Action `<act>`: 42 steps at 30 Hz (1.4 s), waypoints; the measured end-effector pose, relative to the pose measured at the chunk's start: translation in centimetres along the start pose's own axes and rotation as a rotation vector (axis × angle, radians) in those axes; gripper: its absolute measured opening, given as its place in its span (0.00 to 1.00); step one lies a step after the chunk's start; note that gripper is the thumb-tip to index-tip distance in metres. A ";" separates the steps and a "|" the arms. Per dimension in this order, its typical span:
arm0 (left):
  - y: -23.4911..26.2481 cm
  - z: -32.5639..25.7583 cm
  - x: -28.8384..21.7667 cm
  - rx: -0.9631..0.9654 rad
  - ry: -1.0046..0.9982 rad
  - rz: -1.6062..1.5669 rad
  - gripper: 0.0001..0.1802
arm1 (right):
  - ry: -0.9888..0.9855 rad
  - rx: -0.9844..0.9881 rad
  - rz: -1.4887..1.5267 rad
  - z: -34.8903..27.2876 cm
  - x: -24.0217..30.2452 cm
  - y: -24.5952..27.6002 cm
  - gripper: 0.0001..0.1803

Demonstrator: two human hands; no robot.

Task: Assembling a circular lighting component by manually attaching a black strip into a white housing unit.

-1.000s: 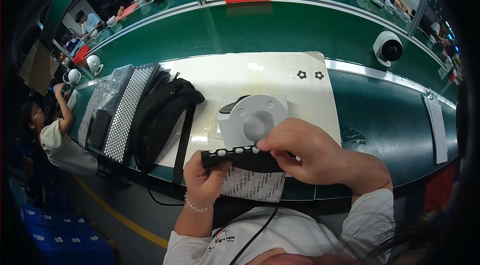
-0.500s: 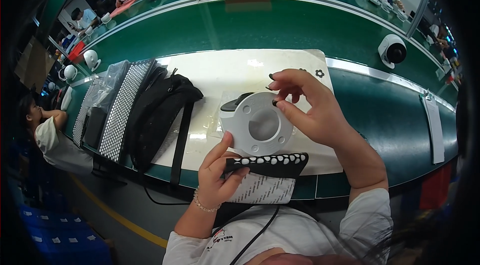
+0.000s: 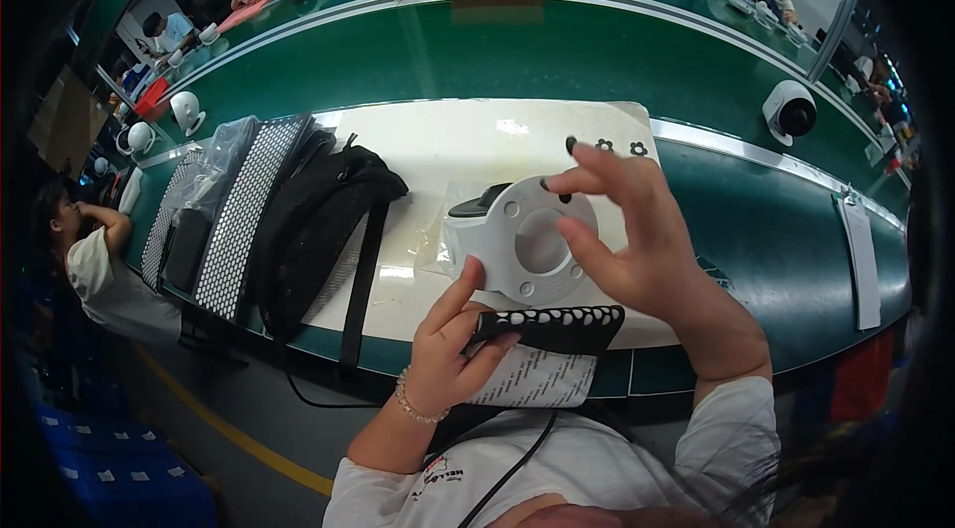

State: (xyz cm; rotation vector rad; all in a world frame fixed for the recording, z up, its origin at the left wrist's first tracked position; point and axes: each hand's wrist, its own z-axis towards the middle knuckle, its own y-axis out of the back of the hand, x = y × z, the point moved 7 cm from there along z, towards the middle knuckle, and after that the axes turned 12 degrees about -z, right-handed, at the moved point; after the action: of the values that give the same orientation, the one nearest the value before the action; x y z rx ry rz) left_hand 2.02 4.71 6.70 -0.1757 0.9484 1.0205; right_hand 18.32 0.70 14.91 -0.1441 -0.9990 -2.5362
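Over white base (image 3: 492,241), right hand (image 3: 645,241) raised — spread wide, left hand (image 3: 450,347) pinching black sheet (image 3: 565,334)

Your slightly blurred right hand (image 3: 637,247) covers part of the white ring (image 3: 500,254). Your left hand (image 3: 450,354) hides one end of the black strip (image 3: 567,331), and the view's bottom edge cuts off your white shirt (image 3: 582,443).

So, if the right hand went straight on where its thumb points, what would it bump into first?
The right hand would probably meet the white ring-shaped base first, though depth is unclear.
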 end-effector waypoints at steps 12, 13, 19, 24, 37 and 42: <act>-0.5 0.2 0.5 0.025 0.023 -0.001 0.11 | -0.098 0.116 0.242 0.9 -0.6 -4.2 0.19; -0.4 0.3 0.4 0.021 0.010 0.006 0.11 | -0.076 0.067 0.247 0.9 -0.4 -4.1 0.19; -0.4 -0.1 1.0 -0.006 0.016 -0.006 0.11 | -0.149 0.143 0.231 1.6 -0.8 -4.3 0.19; -0.2 0.0 1.1 -0.015 -0.045 0.014 0.11 | -0.297 0.241 0.465 1.7 -1.4 -5.4 0.18; -0.2 -0.2 1.5 -0.007 -0.056 -0.043 0.10 | -0.316 0.169 0.539 1.4 -1.2 -5.4 0.17; -0.1 -0.3 1.6 -0.016 -0.049 -0.054 0.10 | -0.235 0.188 0.336 1.9 -0.4 -4.5 0.15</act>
State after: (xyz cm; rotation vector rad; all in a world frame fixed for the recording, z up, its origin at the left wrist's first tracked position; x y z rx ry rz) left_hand 2.25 5.54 5.28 -0.1879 0.8868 0.9790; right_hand 16.77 5.11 13.36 -0.5191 -1.1838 -2.1431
